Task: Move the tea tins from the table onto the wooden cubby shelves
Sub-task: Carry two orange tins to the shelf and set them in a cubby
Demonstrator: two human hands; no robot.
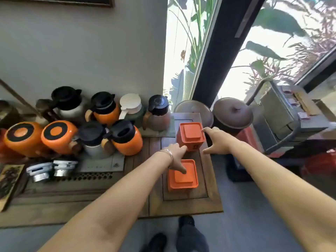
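While both hands reached for the far tin (190, 136), the fingers were spread and straight rather than clamped: the right hand (217, 140) had its forefinger at the tin's upper right corner and its thumb low beside the right wall, and the left hand (175, 157) had one fingertip against the tin's lower left edge, with another finger resting on the lid of the near tin (182, 176). Neither hand held anything yet. Judgement: a good lift needed palms pressed flat on opposite walls, below the stepped lid, so the lid could not pull off, and a straight rise clear of the near tin. Both orange tins stood upright on the wooden table (181, 206), the far one just behind the near one. Jugs (125, 137) crowded the table's left side; two lidded pots (232, 113) stood behind. No cubby shelves were in view, so the destination could not be judged. Left fingers beyond the wrist were partly hidden; the far tin's label was unreadable.
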